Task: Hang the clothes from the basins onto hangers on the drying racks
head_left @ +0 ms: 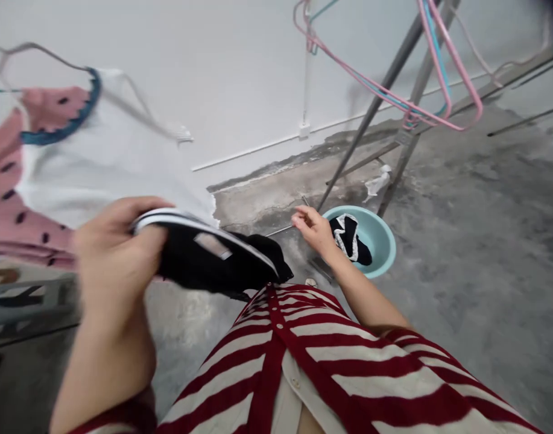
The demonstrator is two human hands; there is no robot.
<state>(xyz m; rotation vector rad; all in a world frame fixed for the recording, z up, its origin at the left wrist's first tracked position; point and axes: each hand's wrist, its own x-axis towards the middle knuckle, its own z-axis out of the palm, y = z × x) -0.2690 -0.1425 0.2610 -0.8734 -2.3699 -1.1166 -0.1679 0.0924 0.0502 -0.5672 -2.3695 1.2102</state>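
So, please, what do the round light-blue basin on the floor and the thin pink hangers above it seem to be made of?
The round light-blue basin looks like moulded plastic: smooth, slightly glossy, with an even rim. The thin pink hangers look like plastic-coated wire, judging by their slim bent shape and smooth finish, though the core cannot be seen.

Red-and-white striped shirt (348,361), wide horizontal stripes, solid dark red placket (271,355) down the front. Cream inner facing (289,401) along the opening, small pale button (284,380) on it. Same stripe on left sleeve (117,416) and right sleeve (416,340), both ending near the elbow. Left hand (116,253), right hand (315,230) bare.
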